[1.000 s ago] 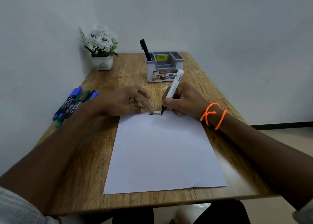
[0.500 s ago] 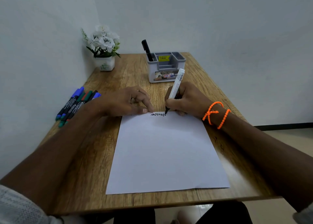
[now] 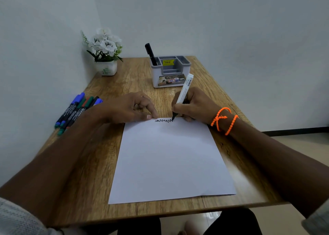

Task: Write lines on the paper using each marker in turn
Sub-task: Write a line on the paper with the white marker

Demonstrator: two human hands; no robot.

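Observation:
A white sheet of paper (image 3: pixel 169 156) lies on the wooden table (image 3: pixel 89 163). My right hand (image 3: pixel 194 106) grips a white-barrelled black marker (image 3: pixel 184 90), its tip touching the paper near the top edge at the right end of a black zigzag line (image 3: pixel 163 121). My left hand (image 3: pixel 128 108) rests at the paper's top left corner, fingertips pressing the sheet down. Several capped markers (image 3: pixel 76 110) in blue, green, red and black lie in a bunch at the table's left edge.
A grey and white desk organiser (image 3: pixel 170 74) stands at the back centre with one black marker (image 3: pixel 151 54) upright in it. A pot of white flowers (image 3: pixel 105 53) sits in the back left corner. Walls close the left and back sides.
The zigzag line has grown longer to the right as my right hand moved the marker tip rightward. My left hand has stayed on the paper's corner.

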